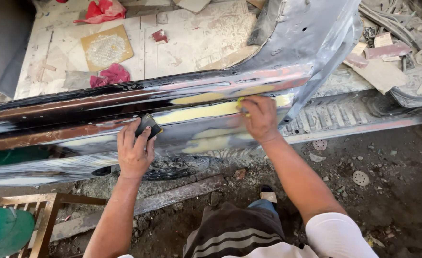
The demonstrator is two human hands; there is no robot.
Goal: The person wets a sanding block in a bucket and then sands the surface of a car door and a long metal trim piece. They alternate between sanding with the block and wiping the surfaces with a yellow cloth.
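Filler [206, 111] is already streaked along the sill [77, 110], right hand [260, 117] gripping a yellow spreader [240, 102] on it, left hand [134, 150] pinching a dark block [149, 125]; looks maybe halfway, nothing smoothed yet.

Pretty grimy workshop floor here: dark dirt ground [387, 200] littered with pebbles and a couple of round sanding discs [361, 177]. Up top, pale cardboard sheets [192, 43] cover the floor, with red rags [106, 10] tossed on them. A wooden frame [48, 210] sits bottom left beside something green [3, 229]. Flat daylight.
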